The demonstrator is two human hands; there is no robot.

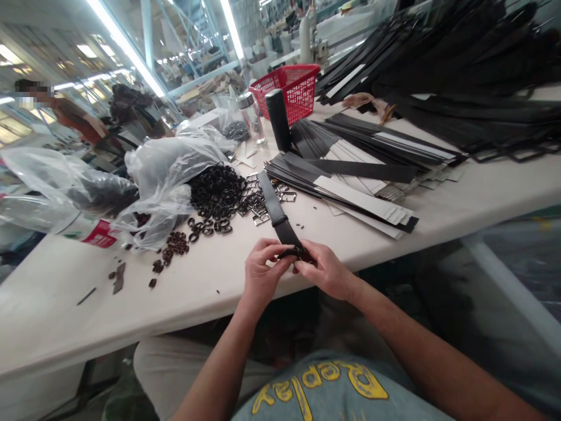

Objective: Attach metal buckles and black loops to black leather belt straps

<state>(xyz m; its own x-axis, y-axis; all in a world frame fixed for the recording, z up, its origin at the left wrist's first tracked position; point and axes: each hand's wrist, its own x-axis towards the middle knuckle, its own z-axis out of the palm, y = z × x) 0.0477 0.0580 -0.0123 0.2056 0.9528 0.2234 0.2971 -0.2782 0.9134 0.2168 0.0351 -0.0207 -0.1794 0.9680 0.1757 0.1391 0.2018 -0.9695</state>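
A black belt strap [272,202] stretches from my hands over the table, with a dark loop around it partway along. At the table's front edge, my left hand [262,270] pinches the strap's near end between thumb and fingers. My right hand [326,270] grips the same end from the other side, its fingertips close to the left ones. Small details between the fingers are hidden. Just beyond the strap lie metal buckles [262,217], and a heap of black belt loops [215,190] sits to their left.
Stacked belt strips [350,175] cover the right of the table [184,316]. Behind them stand a black bottle [277,120], a clear bottle [252,120] and a red basket [302,96]. Plastic bags [170,166] and small brown loops [175,245] lie left. A person [74,117] is in the background.
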